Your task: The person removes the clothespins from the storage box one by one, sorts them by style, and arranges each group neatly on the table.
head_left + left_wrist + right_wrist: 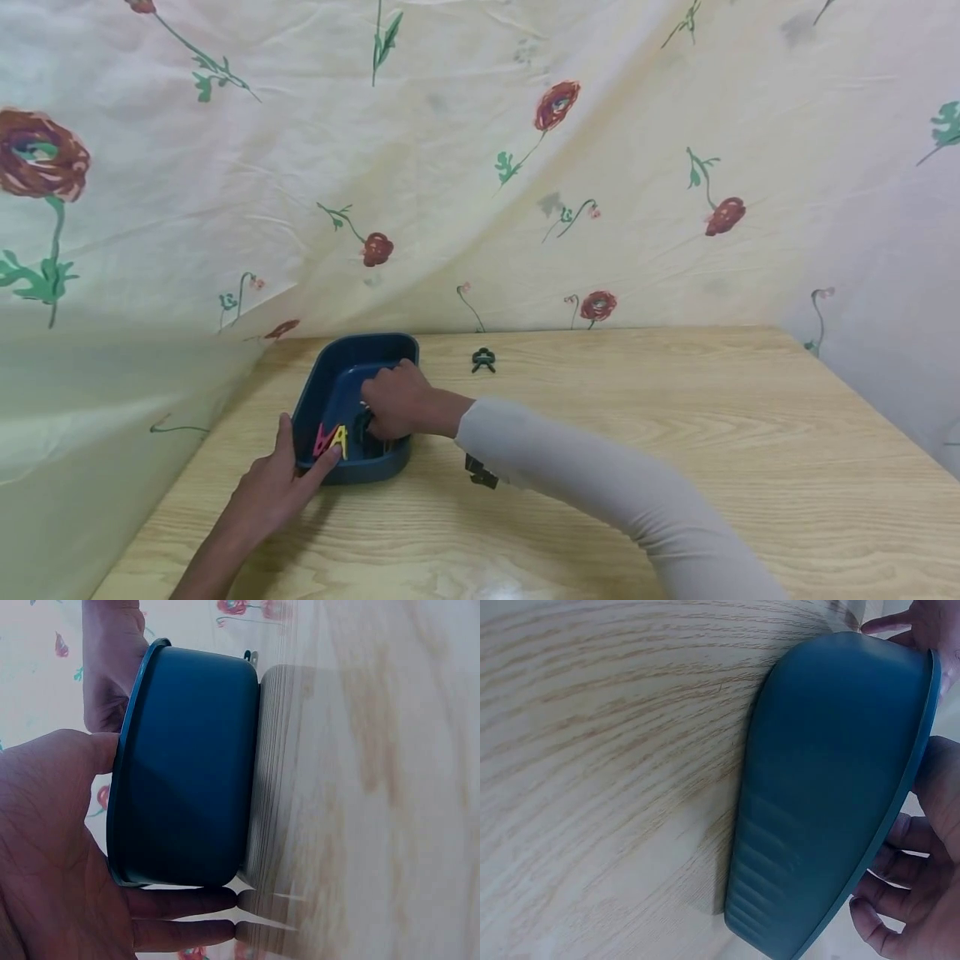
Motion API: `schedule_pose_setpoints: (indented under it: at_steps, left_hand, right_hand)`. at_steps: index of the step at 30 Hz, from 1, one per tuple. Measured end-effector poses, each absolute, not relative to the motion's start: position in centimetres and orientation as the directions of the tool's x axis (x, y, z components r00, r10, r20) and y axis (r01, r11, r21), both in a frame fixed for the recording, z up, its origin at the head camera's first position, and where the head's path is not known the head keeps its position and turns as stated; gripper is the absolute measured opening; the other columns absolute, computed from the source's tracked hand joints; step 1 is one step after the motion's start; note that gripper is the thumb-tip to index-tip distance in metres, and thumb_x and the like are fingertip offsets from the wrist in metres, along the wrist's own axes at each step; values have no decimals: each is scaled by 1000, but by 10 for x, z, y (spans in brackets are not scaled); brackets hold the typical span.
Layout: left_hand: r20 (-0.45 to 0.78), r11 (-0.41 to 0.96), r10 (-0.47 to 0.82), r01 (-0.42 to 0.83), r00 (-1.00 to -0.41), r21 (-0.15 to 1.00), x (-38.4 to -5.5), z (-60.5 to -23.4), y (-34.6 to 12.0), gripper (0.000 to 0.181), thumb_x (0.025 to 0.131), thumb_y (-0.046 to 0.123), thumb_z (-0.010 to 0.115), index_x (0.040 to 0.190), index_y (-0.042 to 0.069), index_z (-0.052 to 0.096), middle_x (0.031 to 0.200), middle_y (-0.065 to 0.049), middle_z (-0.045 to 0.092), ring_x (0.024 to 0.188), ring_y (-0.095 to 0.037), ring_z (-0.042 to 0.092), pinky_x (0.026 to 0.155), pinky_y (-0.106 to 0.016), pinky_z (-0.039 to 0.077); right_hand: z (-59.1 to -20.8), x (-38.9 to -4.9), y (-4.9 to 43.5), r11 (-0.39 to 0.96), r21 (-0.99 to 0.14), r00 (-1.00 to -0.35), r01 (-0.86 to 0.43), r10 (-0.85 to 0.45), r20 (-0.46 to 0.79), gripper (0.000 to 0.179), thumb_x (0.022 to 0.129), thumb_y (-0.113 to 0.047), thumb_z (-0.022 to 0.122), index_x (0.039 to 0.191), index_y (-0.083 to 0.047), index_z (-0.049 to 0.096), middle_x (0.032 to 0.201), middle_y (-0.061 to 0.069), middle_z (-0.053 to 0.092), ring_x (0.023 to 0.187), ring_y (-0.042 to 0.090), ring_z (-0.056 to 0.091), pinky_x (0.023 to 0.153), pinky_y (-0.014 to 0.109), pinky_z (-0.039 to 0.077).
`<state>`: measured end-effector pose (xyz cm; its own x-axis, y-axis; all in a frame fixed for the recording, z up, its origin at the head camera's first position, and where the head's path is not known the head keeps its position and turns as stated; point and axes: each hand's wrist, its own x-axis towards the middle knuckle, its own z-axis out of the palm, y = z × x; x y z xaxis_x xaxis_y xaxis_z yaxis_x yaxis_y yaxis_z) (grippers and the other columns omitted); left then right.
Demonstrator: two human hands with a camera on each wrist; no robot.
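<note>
**While the left hand (276,486) touches the tray (367,473), the right hand (399,402) dips inside**

Set on the left part of the table (675,408), the blue tray has its back end close to the flowered cloth (450,167). The left hand is at the near left corner, spread, its thumb over the rim and its other fingers straight along the outer wall; it presses against the tray rather than curling round it.

The right hand comes over the right rim with its fingers bent. Whether they pinch anything cannot be told, though a dark thing (362,427) shows right beside them, inside the tray. Near the left thumb, a pink clip (322,442) and a yellow clip (340,439) lie side by side in the tray's near end.

Outside it, a black clip (483,360) is on the table beyond the tray's right side. Closer to the person, black pieces (480,472) are partly hidden by the pale sleeve (592,475).
</note>
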<state>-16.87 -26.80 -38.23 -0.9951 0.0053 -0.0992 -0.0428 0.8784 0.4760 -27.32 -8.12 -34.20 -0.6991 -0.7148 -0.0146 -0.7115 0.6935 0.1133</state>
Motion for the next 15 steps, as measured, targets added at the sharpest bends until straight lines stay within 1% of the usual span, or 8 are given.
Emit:
schedule_pose_setpoints:
  at_steps: [4, 10, 15]
  left_hand:
    - [-96, 880, 3, -43, -995, 473, -169, -383, -267, 114, 95, 72, 38, 150, -14, -12, 144, -46, 30, 122, -59, 48, 90, -64, 45]
    - [-101, 878, 14, -37, -995, 477, -169, -382, -267, 113, 96, 71, 38, 150, -14, -14, 143, -46, 30, 120, -58, 50, 89, -63, 46]
    - [-102, 880, 14, -36, -995, 474, -169, -382, -267, 113, 97, 70, 38, 149, -15, -13, 143, -46, 30, 119, -58, 51, 88, -62, 47]
  right_hand:
    - [-342, -273, -78, 694, 125, -697, -709, -717, 25, 35, 91, -34, 68, 62, -20, 53, 56, -8, 48, 55, 11, 47, 60, 29, 29]
    - [-345, -274, -74, 690, 141, -683, -710, -723, 101, 44, 89, -33, 67, 56, -19, 43, 52, -8, 35, 51, 12, 36, 59, 30, 24]
    - [-345, -275, -71, 688, 122, -674, -715, -726, 139, 47, 89, -35, 69, 55, -19, 43, 50, -8, 34, 50, 11, 36, 59, 29, 23]
